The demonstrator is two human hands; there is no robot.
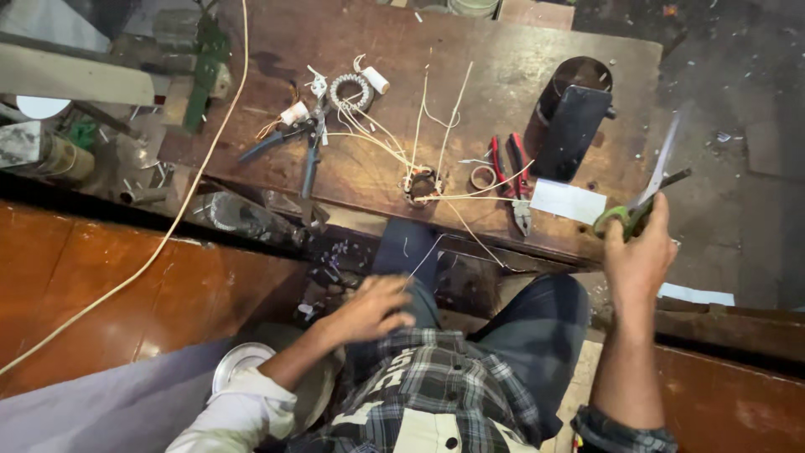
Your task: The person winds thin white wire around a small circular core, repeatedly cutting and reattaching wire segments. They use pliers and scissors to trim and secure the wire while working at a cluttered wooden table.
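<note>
Two hands busy: right hand [641, 252] grips green-handled scissors [646, 197], fingers closed round the handles, blades up past the bench [503, 67] edge. Left hand [369, 309] rests loosely curled on the lap, holding nothing visible. Best keep the blades pointed away from the white wires [394, 143] until the cut is lined up.

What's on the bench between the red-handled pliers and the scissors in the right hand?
In the head view, a white paper slip lies between the red-handled pliers and the scissors held by the right hand.
</note>
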